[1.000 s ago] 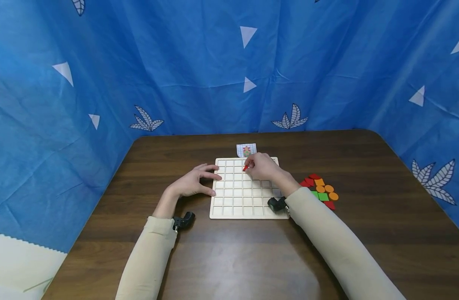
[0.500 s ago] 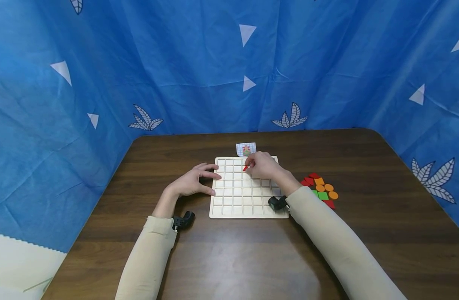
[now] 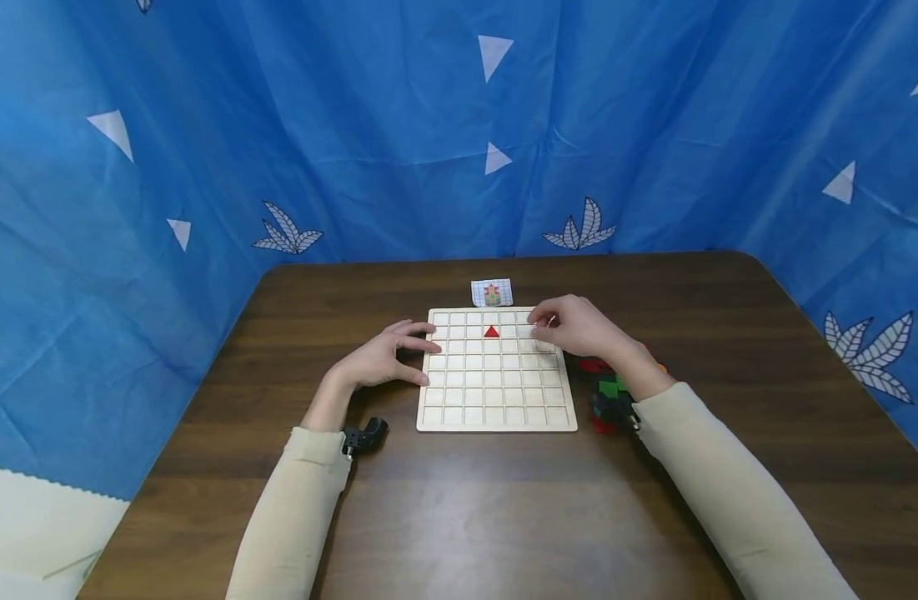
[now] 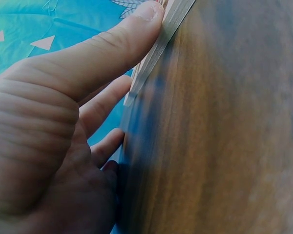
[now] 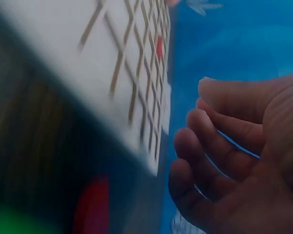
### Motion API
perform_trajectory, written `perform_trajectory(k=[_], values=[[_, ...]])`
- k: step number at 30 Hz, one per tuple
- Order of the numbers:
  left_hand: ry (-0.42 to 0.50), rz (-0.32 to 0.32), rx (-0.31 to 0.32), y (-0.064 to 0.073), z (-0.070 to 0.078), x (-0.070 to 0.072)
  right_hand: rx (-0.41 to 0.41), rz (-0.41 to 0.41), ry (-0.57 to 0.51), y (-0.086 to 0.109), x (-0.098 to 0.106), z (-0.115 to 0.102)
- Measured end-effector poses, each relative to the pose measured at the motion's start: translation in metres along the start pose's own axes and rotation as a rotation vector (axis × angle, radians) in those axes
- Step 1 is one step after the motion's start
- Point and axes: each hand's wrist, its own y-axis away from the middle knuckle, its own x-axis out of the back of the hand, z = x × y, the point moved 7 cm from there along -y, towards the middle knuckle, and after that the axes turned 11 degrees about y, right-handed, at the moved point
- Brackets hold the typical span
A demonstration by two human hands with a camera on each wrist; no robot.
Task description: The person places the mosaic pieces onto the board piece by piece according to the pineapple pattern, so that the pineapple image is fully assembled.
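Observation:
A pale wooden grid board point(image 3: 493, 400) lies on the table. One red triangle tile point(image 3: 492, 332) sits in a cell of its second row from the back, near the middle. My left hand point(image 3: 376, 360) rests at the board's left edge with fingers spread; in the left wrist view the thumb point(image 4: 132, 36) touches the board's side point(image 4: 161, 44). Over the board's back right part is my right hand point(image 3: 579, 327), fingers loosely bent. Nothing sits between its thumb and fingers in the right wrist view, where the same red tile point(image 5: 159, 48) shows on the grid.
Behind the board lies a small printed card point(image 3: 492, 292) with a coloured figure on a grid. Right of the board are loose tiles, red point(image 3: 594, 365) and green point(image 3: 609, 387) among them, partly hidden under my right forearm. A blue curtain point(image 3: 398, 125) hangs behind the table point(image 3: 459, 517).
My right hand has let go of the red triangle tile, which now lies flat in a cell. That hand has moved right. My left hand stays at the board's edge.

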Motion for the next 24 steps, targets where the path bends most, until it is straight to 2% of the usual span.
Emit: perform_trajectory(k=[6, 10, 18, 24], values=[[-0.002, -0.001, -0.004, 0.000, 0.003, 0.003, -0.059, 0.033, 0.010, 0.034, 0.024, 0.036], [-0.002, 0.002, 0.000, 0.001, 0.004, 0.003, -0.090, 0.047, 0.020, 0.050, 0.034, 0.058], [0.007, 0.005, 0.015, 0.003, 0.003, 0.001, -0.136, 0.015, 0.055, 0.060, 0.034, 0.096], [0.009, 0.007, 0.016, 0.002, 0.002, 0.000, -0.128, -0.060, 0.059, 0.063, 0.027, 0.108]])
